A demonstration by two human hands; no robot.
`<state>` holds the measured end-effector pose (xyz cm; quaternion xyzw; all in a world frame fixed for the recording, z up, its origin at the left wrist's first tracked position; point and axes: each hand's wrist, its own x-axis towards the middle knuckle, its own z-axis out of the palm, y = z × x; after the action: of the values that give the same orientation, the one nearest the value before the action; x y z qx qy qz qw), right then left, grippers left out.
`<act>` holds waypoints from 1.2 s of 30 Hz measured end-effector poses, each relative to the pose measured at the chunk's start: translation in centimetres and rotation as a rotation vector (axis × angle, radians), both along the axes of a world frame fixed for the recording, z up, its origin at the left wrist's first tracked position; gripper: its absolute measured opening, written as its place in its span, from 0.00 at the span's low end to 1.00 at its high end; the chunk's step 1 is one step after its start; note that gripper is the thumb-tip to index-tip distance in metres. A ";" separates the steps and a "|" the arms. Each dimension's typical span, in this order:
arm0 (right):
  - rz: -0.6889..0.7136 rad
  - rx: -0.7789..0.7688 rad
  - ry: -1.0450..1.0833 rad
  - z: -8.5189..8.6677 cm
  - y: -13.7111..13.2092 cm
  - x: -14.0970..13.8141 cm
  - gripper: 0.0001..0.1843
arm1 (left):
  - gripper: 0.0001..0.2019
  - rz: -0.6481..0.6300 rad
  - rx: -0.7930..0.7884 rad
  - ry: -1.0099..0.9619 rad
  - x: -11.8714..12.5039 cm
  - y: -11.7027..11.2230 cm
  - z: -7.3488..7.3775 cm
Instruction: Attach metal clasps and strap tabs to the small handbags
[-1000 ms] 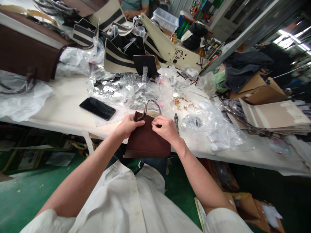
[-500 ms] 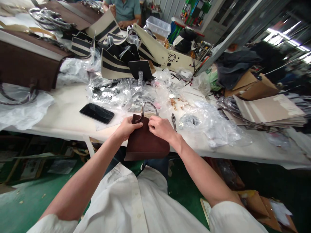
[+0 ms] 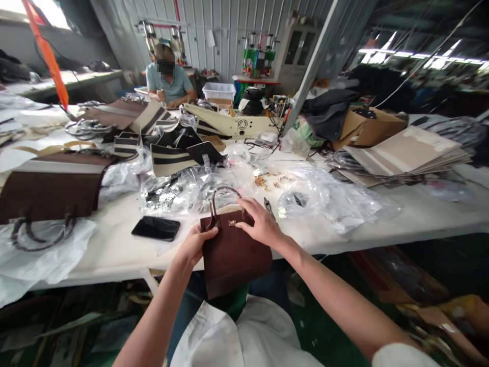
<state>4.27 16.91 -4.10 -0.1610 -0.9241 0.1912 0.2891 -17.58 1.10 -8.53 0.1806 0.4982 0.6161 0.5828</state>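
A dark brown handbag panel (image 3: 237, 260) hangs over the front edge of the table, its looped handle (image 3: 227, 188) standing up from the top. A small gold-coloured metal plate (image 3: 232, 223) sits near the panel's upper edge. My left hand (image 3: 196, 242) pinches the upper left corner, thumb in front by the handle's base. At the upper right, my right hand (image 3: 260, 221) is closed over the top edge near the other handle base, its thumb pointing at the metal plate. Pliers (image 3: 267, 204) lie just behind my right hand, partly hidden by it.
A black phone (image 3: 156, 228) lies left of the panel. Behind are clear plastic bags (image 3: 206, 178), gold-coloured small parts (image 3: 260, 181) and striped pieces (image 3: 171, 159). Another brown panel (image 3: 49, 191) is at left, stacked boards (image 3: 412, 153) at right. A person (image 3: 171, 84) sits across the table.
My view has tilted up, showing more of the room. My right hand has shifted off the panel's upper middle toward the right, uncovering the metal plate. My left hand keeps its hold.
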 end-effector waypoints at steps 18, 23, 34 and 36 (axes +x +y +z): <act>-0.253 -0.236 -0.298 2.9 0.7 -1.5 0.27 | 0.34 -0.040 0.025 0.033 0.2 -0.8 1.8; -0.273 -0.244 -0.269 3.4 0.3 -1.5 0.23 | 0.35 -0.128 0.010 0.197 -0.8 0.1 3.7; -0.274 -0.404 -0.281 5.4 0.2 -1.3 0.20 | 0.21 -0.109 -0.059 0.795 -1.8 2.3 5.6; -0.244 -0.449 -0.278 5.2 0.5 -1.5 0.19 | 0.17 -0.143 -0.149 0.961 -1.9 2.6 6.3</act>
<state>2.77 17.40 1.13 -0.3557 -0.8631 0.3310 0.1376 -19.47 3.67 -2.28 0.4361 0.7397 0.3842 0.3393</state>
